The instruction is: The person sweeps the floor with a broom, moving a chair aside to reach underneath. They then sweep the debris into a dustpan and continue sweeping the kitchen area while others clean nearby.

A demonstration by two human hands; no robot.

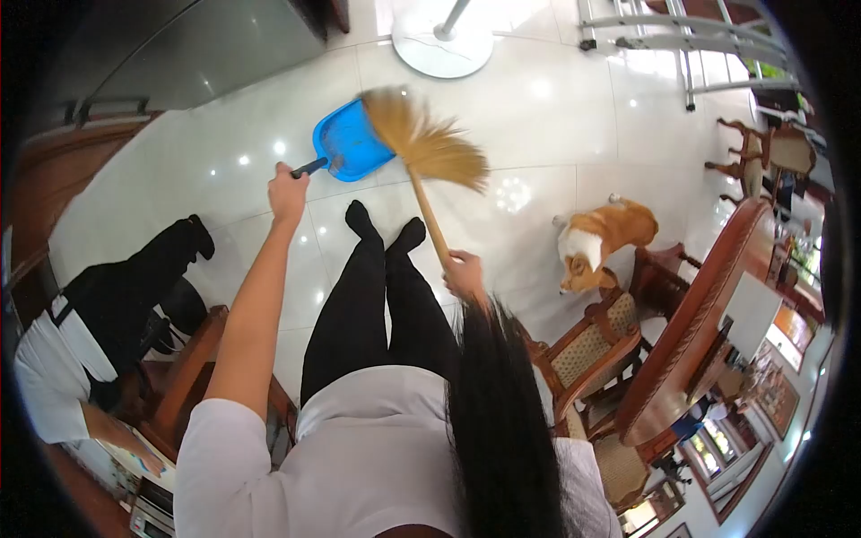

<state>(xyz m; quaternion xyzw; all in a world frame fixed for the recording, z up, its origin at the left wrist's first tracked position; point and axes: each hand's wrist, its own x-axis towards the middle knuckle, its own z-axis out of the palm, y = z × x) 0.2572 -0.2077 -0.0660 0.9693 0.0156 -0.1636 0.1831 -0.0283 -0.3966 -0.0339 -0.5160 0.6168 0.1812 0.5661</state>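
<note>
My left hand (288,193) is closed around the black handle of a blue dustpan (354,143), held over the white tiled floor. Some greyish dust or debris shows inside the pan. In my right hand (464,275) is the wooden handle of a soft broom (429,148), gripped with wrapped fingers. The broom's tan bristles fan out, and their left part overlaps the dustpan's right edge. My feet in black socks stand just below the pan.
A brown and white dog (605,235) stands to the right, beside carved wooden chairs (592,350) and a wooden table (691,323). A round white base (442,49) and a metal ladder (691,22) are ahead. Another person (108,314) is at the left.
</note>
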